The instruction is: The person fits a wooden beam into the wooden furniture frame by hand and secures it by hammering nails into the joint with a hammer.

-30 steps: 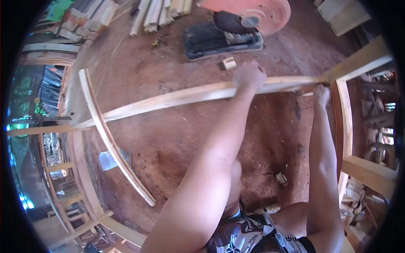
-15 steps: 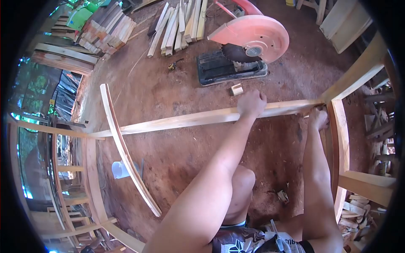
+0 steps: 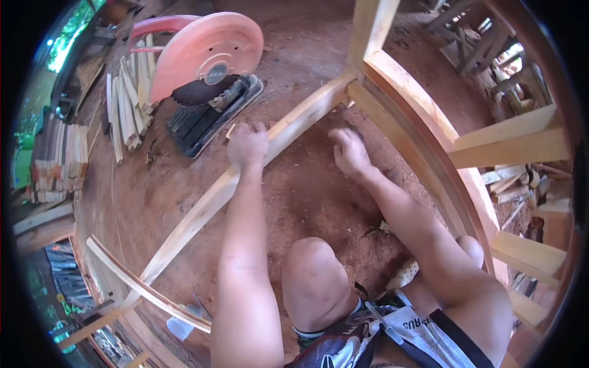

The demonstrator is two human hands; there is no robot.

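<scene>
My left hand (image 3: 247, 145) is closed over a long pale wooden rail (image 3: 202, 211), part of a wooden frame. The rail's far end meets a post (image 3: 371, 30) and a curved side piece (image 3: 417, 98) at a corner joint. Below that joint, apart from the wood, is my right hand (image 3: 351, 153) with its fingers curled. Something dark shows beside its fingers, but I cannot make out what it is. A small pale sliver of wood (image 3: 351, 104) sticks out under the joint.
A chop saw with an orange guard (image 3: 208, 49) and black base (image 3: 211, 119) stands beyond the rail. Wood strips (image 3: 126, 107) and stacked blocks (image 3: 58, 162) lie to the left. A loose curved strip (image 3: 144, 285) crosses the rail near a translucent container (image 3: 180, 327). Crosspieces (image 3: 515, 144) extend rightward.
The view has swung right, shifting the saw and rail leftward. My right hand has come away from the corner joint and moved back. My left hand stays on the rail.
</scene>
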